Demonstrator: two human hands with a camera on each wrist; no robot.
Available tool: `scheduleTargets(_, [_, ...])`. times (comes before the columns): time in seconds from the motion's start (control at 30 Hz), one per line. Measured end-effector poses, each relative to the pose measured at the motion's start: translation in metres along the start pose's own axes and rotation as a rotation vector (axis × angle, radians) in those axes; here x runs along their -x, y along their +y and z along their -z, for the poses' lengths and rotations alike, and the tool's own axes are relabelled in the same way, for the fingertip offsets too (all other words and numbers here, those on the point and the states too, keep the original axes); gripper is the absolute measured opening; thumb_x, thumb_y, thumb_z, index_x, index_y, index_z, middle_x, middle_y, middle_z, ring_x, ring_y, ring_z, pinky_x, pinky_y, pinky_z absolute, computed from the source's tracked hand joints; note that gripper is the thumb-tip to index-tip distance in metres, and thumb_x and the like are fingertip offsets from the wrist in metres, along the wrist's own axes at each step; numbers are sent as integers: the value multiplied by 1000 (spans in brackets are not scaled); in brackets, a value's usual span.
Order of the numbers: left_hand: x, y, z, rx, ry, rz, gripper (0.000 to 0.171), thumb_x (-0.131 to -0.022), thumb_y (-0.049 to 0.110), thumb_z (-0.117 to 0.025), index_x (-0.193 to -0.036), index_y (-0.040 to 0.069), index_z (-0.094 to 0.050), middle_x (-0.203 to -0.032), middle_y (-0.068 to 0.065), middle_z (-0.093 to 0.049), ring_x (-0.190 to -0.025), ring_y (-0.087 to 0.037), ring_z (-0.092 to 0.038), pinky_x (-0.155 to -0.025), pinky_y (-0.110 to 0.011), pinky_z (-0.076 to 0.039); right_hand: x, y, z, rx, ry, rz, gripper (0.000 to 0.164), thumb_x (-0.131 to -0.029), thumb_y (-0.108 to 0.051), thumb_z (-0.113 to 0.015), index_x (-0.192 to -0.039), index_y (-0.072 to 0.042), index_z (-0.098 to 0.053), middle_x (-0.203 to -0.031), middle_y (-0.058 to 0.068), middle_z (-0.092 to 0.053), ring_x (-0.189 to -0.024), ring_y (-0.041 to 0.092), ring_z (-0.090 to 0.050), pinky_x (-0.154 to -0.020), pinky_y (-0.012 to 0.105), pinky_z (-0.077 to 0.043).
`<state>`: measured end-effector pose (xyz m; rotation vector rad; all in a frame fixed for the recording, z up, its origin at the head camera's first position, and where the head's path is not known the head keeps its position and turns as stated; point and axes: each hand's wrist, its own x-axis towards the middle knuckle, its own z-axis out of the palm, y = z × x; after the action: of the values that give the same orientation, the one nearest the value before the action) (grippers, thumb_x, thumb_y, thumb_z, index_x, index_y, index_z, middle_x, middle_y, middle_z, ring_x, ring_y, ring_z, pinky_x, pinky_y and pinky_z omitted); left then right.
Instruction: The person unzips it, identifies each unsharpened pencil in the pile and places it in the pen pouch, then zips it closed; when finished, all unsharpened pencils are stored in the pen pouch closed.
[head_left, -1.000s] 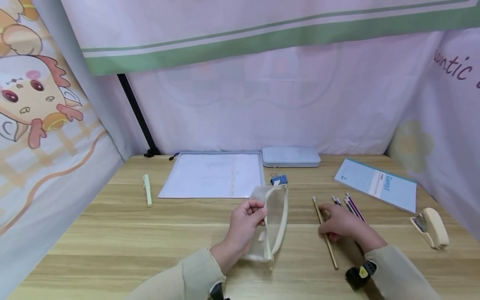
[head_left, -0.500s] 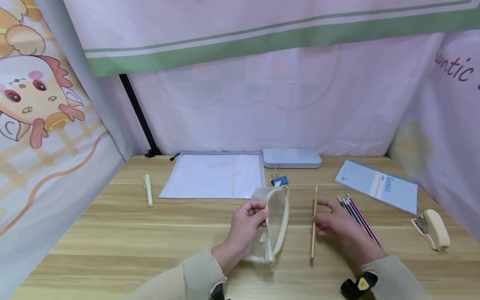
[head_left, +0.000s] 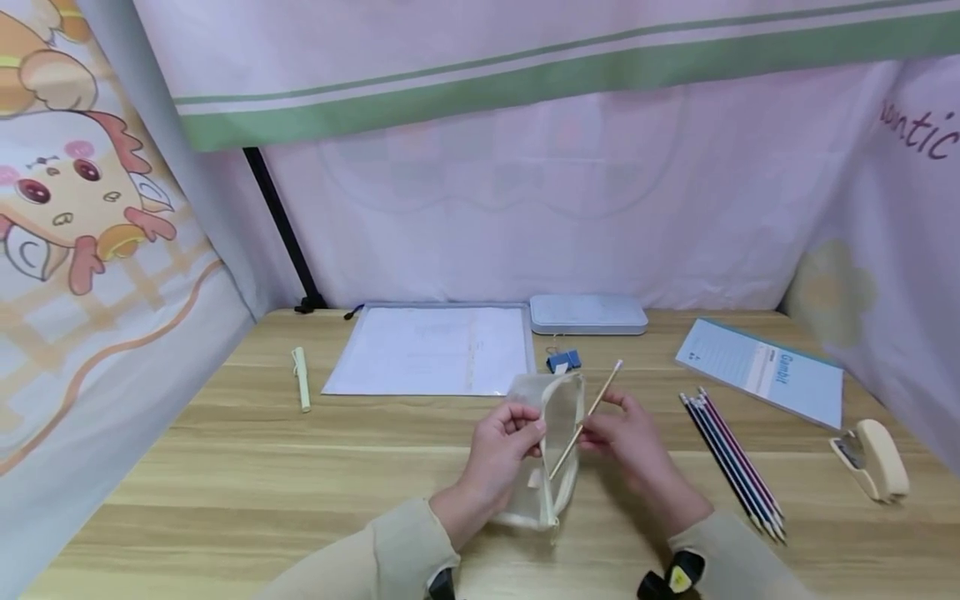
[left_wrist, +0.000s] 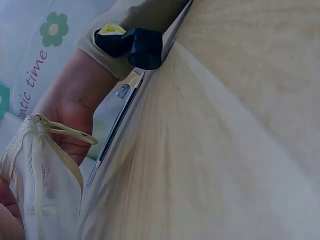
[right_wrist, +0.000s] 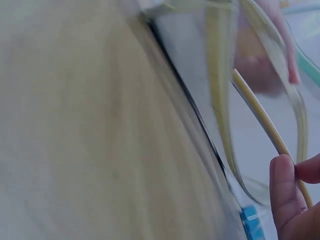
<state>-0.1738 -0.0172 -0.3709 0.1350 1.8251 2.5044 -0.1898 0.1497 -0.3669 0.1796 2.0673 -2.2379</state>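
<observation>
A translucent white zip pouch [head_left: 525, 500] stands with its zipped mouth spread toward the right. My left hand [head_left: 498, 446] pinches the near-left edge of that mouth between thumb and fingers. In my right hand [head_left: 630, 442] a gold pencil [head_left: 604, 387] is pinched and tilted, its eraser end up and its lower end inside the pouch opening. The right wrist view shows the pencil [right_wrist: 262, 116] between thumb and fingertip, pointing in past the zipper edge [right_wrist: 220, 75]. Right of that hand, several dark and purple pencils [head_left: 735, 467] lie side by side on the table.
Behind the pouch are a blue binder clip [head_left: 564, 361], a clear folder of paper [head_left: 427, 350] and a pale flat case [head_left: 588, 314]. A blue notepad [head_left: 761, 371] and a cream stapler [head_left: 873, 458] lie at the right. A light green pen [head_left: 301, 379] is at the left.
My right hand has lifted the gold pencil off the table and carried it left, tilting it into the pouch mouth. The left hand keeps its pinch on the pouch.
</observation>
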Motion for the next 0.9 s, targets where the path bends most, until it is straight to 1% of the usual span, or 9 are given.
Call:
scheduleTargets(0.17, [-3, -2, -3, 0, -7, 14, 17, -81, -6, -60, -96, -12, -54, -74, -1, -55, -64, -7, -51, -56, -17, -47, 7, 9, -17, 50, -21, -13, 59, -80, 5, -57, -132, 6, -30, -74, 11, -66, -60, 16, -63, -59, 27, -55])
scheduleTargets(0.33, [-5, -4, -5, 6, -6, 21, 16, -81, -6, -60, -96, -11, -55, -76, -1, -56, -64, -7, -51, -56, -17, -47, 14, 14, -30, 92, -69, -34, 52, -78, 3, -55, -127, 3, -36, -75, 4, -65, -60, 13, -61, -56, 25, -52])
scheduleTargets(0.43, [-4, -5, -7, 8, -13, 35, 17, -82, -6, -60, -96, -11, -55, -76, -1, -56, -63, -7, -51, -56, -17, -46, 16, 16, -34, 111, -87, -21, 50, -78, 2, -53, -125, 4, -38, -74, 2, -64, -60, 12, -59, -57, 25, -50])
scheduleTargets(0.5, [-3, -4, -8, 9, -18, 39, 17, -82, -5, -60, -97, -11, -55, -76, -1, -55, -62, -7, -51, -56, -17, -46, 16, 17, -36, 115, -90, -13, 50, -78, 2, -52, -126, 5, -38, -74, 4, -64, -61, 13, -59, -58, 26, -50])
scheduleTargets(0.57, [-3, -4, -8, 7, -18, 36, 17, -82, -4, -60, -97, -11, -55, -76, -1, -55, -63, -7, -51, -56, -17, -46, 15, 18, -35, 118, -87, -19, 50, -80, 1, -52, -127, 7, -37, -77, 6, -64, -65, 14, -60, -61, 28, -51])
scheduleTargets(0.73, [-4, -2, -5, -5, -8, 24, 16, -83, -3, -60, -97, -9, -55, -77, -1, -55, -66, -7, -51, -57, -17, -47, 14, 12, -26, 155, -25, -35, 49, -84, -8, -56, -129, 5, -39, -93, 15, -64, -78, 18, -63, -73, 30, -54])
scheduleTargets(0.83, [-6, 0, -3, -3, -3, 12, 17, -82, -4, -60, -98, -10, -55, -77, -1, -55, -67, -7, -52, -58, -17, -48, 18, 5, -16, 171, -3, -11, 44, -86, -8, -56, -126, 4, -42, -99, 18, -61, -83, 19, -62, -78, 31, -53])
scheduleTargets(0.9, [-8, 2, -3, 7, 3, 0, 18, -82, -5, -59, -98, -11, -54, -77, 0, -55, -67, -7, -51, -58, -17, -47, 22, 0, -9, 186, -4, 9, 39, -88, -7, -55, -123, 5, -45, -101, 17, -60, -84, 19, -60, -78, 31, -53])
